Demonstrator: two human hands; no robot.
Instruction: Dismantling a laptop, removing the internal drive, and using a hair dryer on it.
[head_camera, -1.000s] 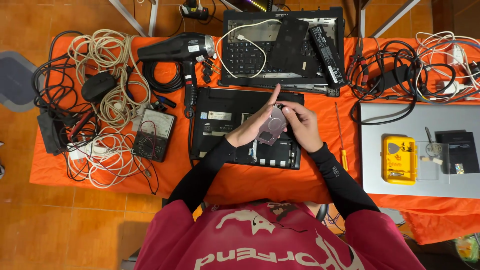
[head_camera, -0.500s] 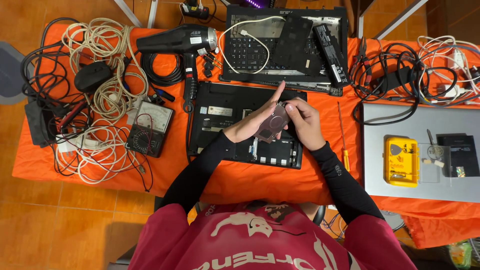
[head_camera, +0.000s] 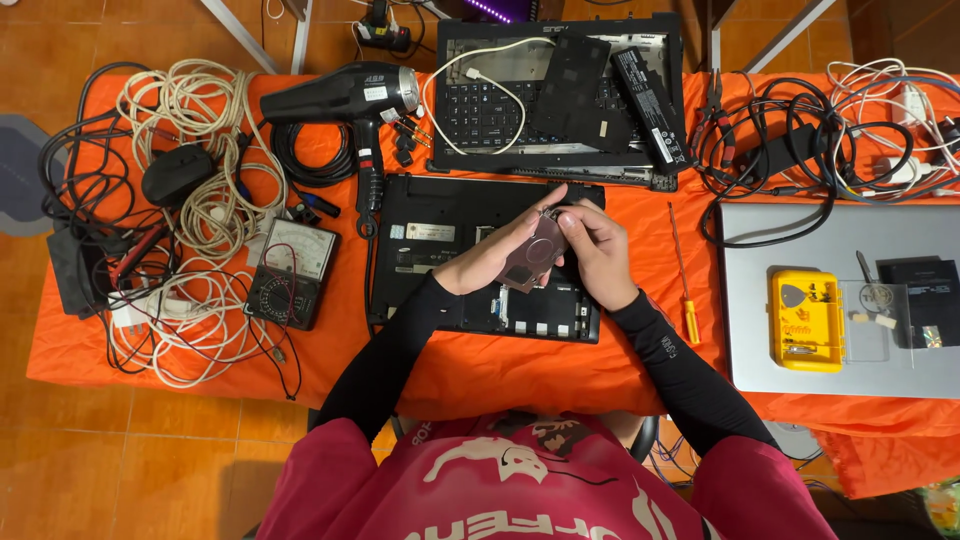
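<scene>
Hard drive (head_camera: 535, 252) clamped by left hand (head_camera: 497, 255) and right hand (head_camera: 598, 250) over opened laptop base (head_camera: 440, 235) | screwdriver (head_camera: 683, 275) just beside, toward table's right edge | grip unchanged from earlier.

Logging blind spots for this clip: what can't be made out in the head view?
- Flat silvery part held by left hand and right hand: its edges are covered by fingers, so its kind is unclear.
- Open laptop base: its middle is hidden by the hands.
- Yellow case: contents too small.
- Cable pile: cut off by the right edge.
</scene>
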